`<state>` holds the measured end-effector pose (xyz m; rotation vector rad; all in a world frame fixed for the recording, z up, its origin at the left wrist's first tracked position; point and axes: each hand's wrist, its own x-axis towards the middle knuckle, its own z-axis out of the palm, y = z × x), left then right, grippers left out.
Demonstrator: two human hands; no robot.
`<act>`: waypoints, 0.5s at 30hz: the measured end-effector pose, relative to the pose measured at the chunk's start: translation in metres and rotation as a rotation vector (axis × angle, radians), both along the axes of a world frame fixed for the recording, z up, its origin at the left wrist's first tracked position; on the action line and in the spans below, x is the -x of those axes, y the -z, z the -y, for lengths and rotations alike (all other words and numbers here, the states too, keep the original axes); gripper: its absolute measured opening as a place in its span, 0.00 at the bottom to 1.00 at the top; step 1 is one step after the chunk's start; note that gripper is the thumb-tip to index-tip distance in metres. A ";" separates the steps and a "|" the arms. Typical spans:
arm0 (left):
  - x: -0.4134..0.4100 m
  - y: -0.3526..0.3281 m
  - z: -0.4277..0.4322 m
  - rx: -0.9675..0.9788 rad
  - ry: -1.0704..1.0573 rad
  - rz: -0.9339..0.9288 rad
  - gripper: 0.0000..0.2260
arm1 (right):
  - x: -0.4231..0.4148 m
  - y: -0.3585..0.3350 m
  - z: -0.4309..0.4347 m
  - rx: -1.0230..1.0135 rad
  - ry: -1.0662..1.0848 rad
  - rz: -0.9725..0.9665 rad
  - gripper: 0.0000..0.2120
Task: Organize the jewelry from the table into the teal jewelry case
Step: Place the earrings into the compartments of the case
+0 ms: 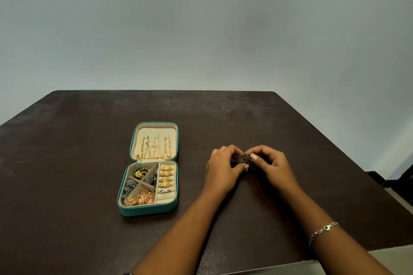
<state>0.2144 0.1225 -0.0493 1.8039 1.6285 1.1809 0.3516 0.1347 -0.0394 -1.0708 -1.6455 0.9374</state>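
**Both grips on one small dark piece, right of the open case**

A pale grey wall (pixel 201 29) fills the far half of my view. Below it the dark brown counter (pixel 89 152) spreads toward me. Left of centre on the counter lies the teal jewelry case (pixel 148 212), opened flat with its lid (pixel 133 140) on the far side.

My left grip (pixel 221 169) and right grip (pixel 271 165) meet well to the right of the case, apart from it. The fingers of both are curled, and both pinch the same small dark jewelry piece (pixel 245 159) between thumb and fingertips. It is too small for me to tell what kind of piece it is.

Inside the lid, three gold chains (pixel 156 149) hang from hooks against the cream lining. The left of the near half is split into four wedge compartments:
- Far: a green and gold piece (pixel 139 173).
- Right: dark grey pieces (pixel 151 178).
- Left: silver-grey pieces (pixel 129 186).
- Nearest me: a heap of gold and rose-gold pieces (pixel 143 198).

Along the right side, a ring roll carries four gold rings (pixel 166 176) and, nearer, one silver ring (pixel 165 190). A silver bracelet (pixel 324 230) sits on my right wrist.
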 end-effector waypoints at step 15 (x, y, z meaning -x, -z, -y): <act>0.002 0.001 0.000 -0.033 -0.007 0.219 0.13 | -0.002 0.001 0.000 0.004 -0.038 -0.064 0.05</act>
